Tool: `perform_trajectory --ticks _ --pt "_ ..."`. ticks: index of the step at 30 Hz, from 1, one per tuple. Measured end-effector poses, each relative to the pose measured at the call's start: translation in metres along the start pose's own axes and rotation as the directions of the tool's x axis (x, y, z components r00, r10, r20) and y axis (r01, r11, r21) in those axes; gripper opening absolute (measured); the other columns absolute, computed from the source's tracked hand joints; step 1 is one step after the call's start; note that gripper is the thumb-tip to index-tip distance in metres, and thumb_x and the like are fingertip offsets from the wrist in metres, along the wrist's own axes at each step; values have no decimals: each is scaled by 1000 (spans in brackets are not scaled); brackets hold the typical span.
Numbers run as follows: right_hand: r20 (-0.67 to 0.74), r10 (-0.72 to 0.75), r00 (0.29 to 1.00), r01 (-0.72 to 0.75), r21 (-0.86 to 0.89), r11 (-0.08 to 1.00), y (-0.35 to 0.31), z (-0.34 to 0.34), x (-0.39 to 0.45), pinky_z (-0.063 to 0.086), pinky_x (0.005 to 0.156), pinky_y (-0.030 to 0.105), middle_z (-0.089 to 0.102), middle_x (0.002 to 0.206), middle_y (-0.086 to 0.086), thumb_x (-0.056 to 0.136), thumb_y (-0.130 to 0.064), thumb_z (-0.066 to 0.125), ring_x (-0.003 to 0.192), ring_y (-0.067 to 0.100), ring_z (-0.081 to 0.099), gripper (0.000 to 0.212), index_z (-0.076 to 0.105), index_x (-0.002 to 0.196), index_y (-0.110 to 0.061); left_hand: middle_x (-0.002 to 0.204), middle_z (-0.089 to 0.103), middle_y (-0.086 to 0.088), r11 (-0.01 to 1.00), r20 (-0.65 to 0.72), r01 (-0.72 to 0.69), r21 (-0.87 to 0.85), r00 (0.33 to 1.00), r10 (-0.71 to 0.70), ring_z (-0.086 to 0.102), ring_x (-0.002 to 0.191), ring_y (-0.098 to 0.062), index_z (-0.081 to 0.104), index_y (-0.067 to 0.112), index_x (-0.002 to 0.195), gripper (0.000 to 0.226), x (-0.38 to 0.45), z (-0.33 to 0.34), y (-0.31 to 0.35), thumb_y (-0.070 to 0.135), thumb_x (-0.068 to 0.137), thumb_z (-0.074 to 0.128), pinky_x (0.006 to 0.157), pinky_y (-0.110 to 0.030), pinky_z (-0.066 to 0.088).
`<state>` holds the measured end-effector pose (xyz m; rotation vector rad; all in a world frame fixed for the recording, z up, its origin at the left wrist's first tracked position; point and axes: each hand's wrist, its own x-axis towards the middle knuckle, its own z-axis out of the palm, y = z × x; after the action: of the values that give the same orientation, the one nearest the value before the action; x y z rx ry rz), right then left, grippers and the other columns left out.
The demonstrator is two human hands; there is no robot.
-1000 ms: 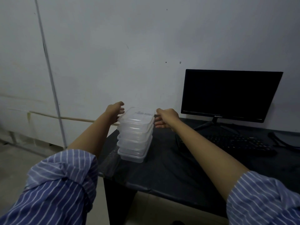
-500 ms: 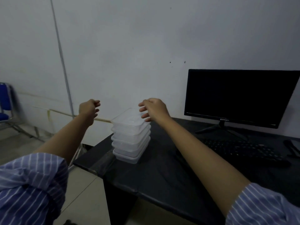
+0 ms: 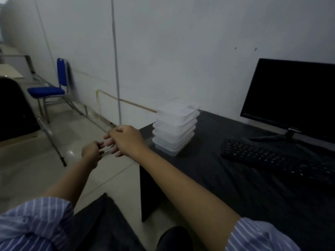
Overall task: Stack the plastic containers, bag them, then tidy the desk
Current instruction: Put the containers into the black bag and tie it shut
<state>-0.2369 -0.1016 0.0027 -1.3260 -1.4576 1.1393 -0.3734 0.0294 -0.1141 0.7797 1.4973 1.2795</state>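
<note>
Container stack [image 3: 175,130] upright on desk [image 3: 226,178] corner, long axis twd wall.

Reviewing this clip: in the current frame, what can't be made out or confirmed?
- What the left hand and right hand pinch between them: head view, thin, clear and motion-blurred; possibly a bag, not certain.
- Container count in the stack: translucent layers blur together.
- Monitor and keyboard: cut by the right edge.
- Desk front: hidden by the right forearm.
</note>
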Motion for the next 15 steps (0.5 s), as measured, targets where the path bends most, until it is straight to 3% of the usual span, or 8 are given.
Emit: perform_trajectory --ticks 4,8,11,13,15 --pt "87 118 989 -113 -66 991 51 44 7 50 51 24 67 81 5 94 -23 48 54 14 59 28 69 99 -4 104 60 -26 993 8 102 64 995 -103 55 64 -18 59 1 118 35 15 -34 -71 20 94 43 57 -27 45" --pt "90 267 960 -258 -97 961 116 78 20 49 48 21 66 79 6 93 -21 47 52 14 59 29 68 96 -1 84 58 -11 961 -10 269 66 963 -269 52 63 -20 58 4 96 23 24 -52 -132 12 95 37 57 -30 42" --pt "66 379 923 -368 -139 920 171 93 33 47 50 22 67 84 6 93 -22 47 55 16 58 22 65 88 -10 73 51 -8 933 -27 344 109 939 -343 50 56 -21 51 8 73 27 39 -58 -180 5 96 38 52 -28 36" --pt "59 467 882 -455 -154 877 214 107 46 46 50 21 66 81 4 93 -23 46 54 17 57 23 62 78 -14 72 52 -9 899 -37 428 95 904 -427 52 49 -22 52 9 72 30 52 -66 -222 10 98 37 51 -26 31" --pt "23 548 836 -537 -167 827 248 110 50 44 49 21 64 75 1 92 -22 45 52 17 54 25 60 72 -17 80 58 -10 872 -38 480 95 877 -478 50 57 -22 56 9 74 34 55 -71 -255 16 99 33 53 -26 32"
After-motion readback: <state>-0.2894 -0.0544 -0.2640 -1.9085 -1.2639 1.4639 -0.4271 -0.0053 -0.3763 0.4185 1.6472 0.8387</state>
